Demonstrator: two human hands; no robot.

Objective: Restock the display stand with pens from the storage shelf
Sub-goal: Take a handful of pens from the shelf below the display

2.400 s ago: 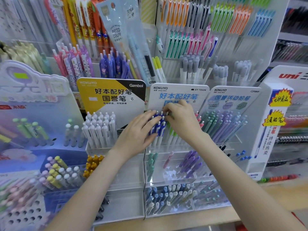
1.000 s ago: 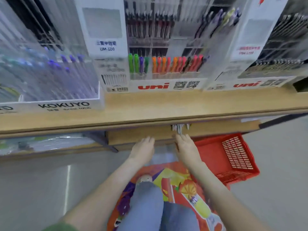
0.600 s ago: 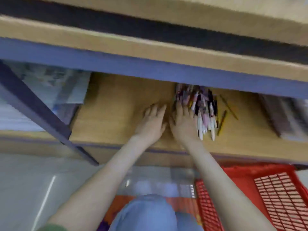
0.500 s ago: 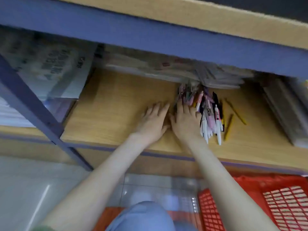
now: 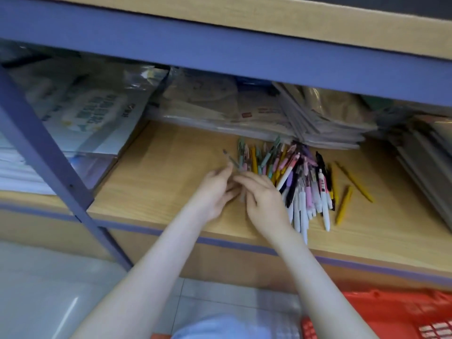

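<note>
A loose pile of pens (image 5: 300,177) in white, pink, purple, black, green and yellow lies on the low wooden storage shelf (image 5: 166,182). My left hand (image 5: 215,189) and my right hand (image 5: 264,196) meet at the pile's left edge. Between their fingertips they pinch one grey-green pen (image 5: 231,160), which sticks out up and to the left. Motion blur hides the exact finger positions. Two yellow pens (image 5: 343,204) lie apart at the pile's right. The display stand is out of view.
Stacks of wrapped paper goods (image 5: 244,111) fill the back of the shelf, with more at the left (image 5: 80,113) and right (image 5: 425,152). A blue metal upright (image 5: 49,152) slants across the left. A red basket (image 5: 381,316) stands on the floor at lower right.
My view dropped from the display stand to the low shelf. Both hands moved from lying flat beside the pile to pinching one grey-green pen at its left edge.
</note>
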